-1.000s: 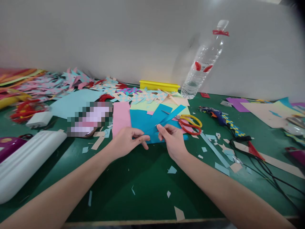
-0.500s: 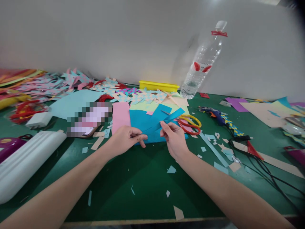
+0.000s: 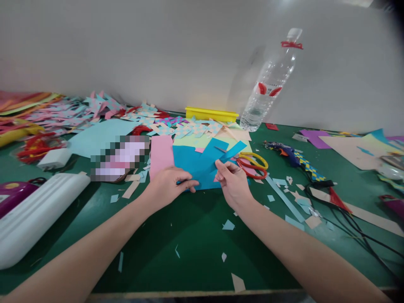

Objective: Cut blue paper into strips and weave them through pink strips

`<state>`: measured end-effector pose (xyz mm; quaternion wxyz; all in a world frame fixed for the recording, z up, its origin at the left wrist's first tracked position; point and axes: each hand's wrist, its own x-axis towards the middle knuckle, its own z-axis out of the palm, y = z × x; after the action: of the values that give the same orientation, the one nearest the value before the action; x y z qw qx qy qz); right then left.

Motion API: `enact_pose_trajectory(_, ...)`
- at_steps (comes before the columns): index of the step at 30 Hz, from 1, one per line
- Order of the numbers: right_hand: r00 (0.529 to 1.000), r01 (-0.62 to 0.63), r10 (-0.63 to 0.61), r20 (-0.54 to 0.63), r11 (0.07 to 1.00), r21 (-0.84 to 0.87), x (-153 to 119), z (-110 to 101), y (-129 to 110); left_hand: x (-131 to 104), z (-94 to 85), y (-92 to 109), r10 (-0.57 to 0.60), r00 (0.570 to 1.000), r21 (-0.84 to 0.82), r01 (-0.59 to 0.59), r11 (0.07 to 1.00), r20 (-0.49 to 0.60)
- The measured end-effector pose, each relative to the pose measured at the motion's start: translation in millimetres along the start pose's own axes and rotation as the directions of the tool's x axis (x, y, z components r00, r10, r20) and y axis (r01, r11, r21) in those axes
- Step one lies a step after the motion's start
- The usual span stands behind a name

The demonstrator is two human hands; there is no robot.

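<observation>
Blue paper [image 3: 189,158] lies at the middle of the green table, over pale yellow-green sheets and beside a pink sheet [image 3: 160,153]. My left hand [image 3: 173,185] is closed at the front left edge of the blue paper, with a small blue bit showing between thumb and fingers. My right hand [image 3: 232,181] pinches a blue strip [image 3: 234,150] that sticks up to the right from its fingertips. Scissors [image 3: 253,165] with red and yellow handles lie just beyond my right hand, their blades partly over the blue paper.
A clear bottle [image 3: 269,84] leans at the back by the wall. A phone [image 3: 121,160], a white charger [image 3: 55,158] and a long white device [image 3: 44,214] lie left. Black cables [image 3: 350,223] and paper scraps lie right. A yellow tray [image 3: 211,114] stands behind.
My hands have drawn slightly apart. The blue strip that stretched between them now shows only at my right hand and, as a small bit, at my left fingertips.
</observation>
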<state>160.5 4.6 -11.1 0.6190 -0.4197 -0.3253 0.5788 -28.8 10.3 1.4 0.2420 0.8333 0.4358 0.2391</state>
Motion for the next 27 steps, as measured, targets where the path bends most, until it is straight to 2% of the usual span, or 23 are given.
enact_pose_trajectory(10, 0.998, 0.047, -0.048, 0.037, 0.998, 0.029, -1, -1, 0, -1, -1.9, 8, -0.103, 0.992, -0.110, 0.111, 0.988, 0.075)
enact_pose_trajectory(13, 0.993, 0.099, -0.096, 0.070, 0.994, -0.046, -1, -2, 0, -2, -5.2, 7, -0.087, 0.989, -0.119, 0.101, 0.988, 0.123)
enact_pose_trajectory(16, 0.987, 0.149, -0.138, 0.089, 0.979, -0.141, -4, -2, 0, -3, -8.9, 11, -0.018, 0.989, -0.102, 0.033, 0.994, 0.146)
enact_pose_trajectory(19, 0.987, 0.126, -0.106, 0.119, 0.976, -0.176, -11, 1, 2, -4, -9.3, 17, 0.016, 0.989, -0.188, 0.011, 0.982, 0.144)
enact_pose_trajectory(23, 0.980, 0.079, -0.041, 0.194, 0.978, -0.192, -19, 5, 8, -4, -5.8, 20, -0.017, 0.984, -0.357, 0.080, 0.931, 0.176)
enact_pose_trajectory(27, 0.982, 0.010, 0.010, 0.190, 0.994, -0.106, -17, 5, 10, -3, -4.6, 16, -0.053, 0.984, -0.356, 0.112, 0.928, 0.172)
